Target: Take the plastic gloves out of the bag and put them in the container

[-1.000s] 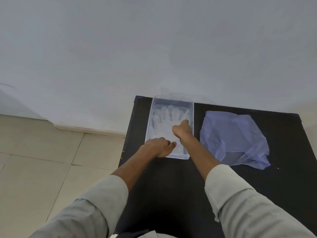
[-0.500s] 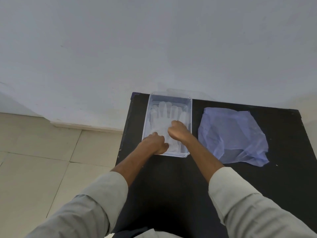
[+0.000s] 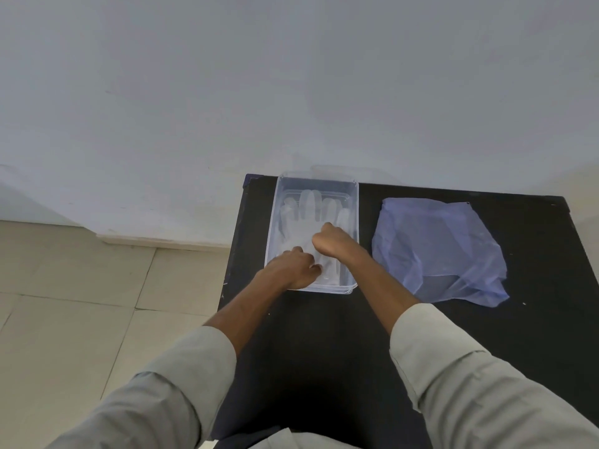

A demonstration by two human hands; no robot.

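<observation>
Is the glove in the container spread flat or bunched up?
Spread flat: glove fingers lie fanned along the container floor.

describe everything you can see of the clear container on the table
The container is a clear, rectangular plastic tub with low walls and no lid on it. It stands upright at the back left of the black table, its long side running away from the person. Translucent plastic gloves lie flat inside, fingers pointing to the wall. Both hands reach in at the near end: the left hand and right hand rest on the gloves. A blue bag lies apart to its right.
</observation>
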